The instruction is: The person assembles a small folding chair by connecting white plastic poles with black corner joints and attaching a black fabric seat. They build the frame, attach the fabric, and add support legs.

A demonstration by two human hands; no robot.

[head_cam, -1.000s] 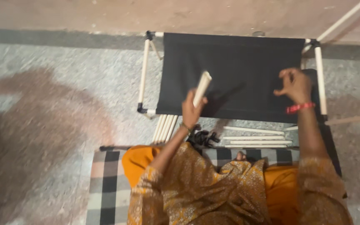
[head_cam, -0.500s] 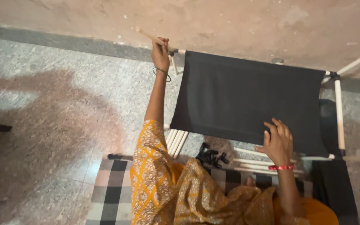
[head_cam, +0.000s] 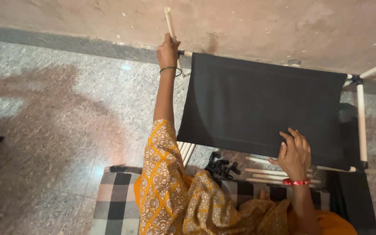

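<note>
My left hand (head_cam: 167, 52) is stretched far forward and grips a pale wooden rod (head_cam: 169, 19) that stands upright at the far left corner of a rod frame. A black fabric panel (head_cam: 257, 100) is stretched across that frame. My right hand (head_cam: 294, 154) rests flat on the near edge of the panel, fingers spread, holding nothing. A white rod (head_cam: 361, 122) forms the frame's right side.
Loose pale rods (head_cam: 266, 173) and a heap of black connectors (head_cam: 221, 167) lie on the speckled floor (head_cam: 66, 109) under the panel's near edge. A checked mat (head_cam: 114, 204) lies under me. The wall (head_cam: 262, 26) rises just behind the frame.
My left hand carried the rod from over the panel to the far left corner and stood it upright. My right hand slid from the far right edge to the near edge.
</note>
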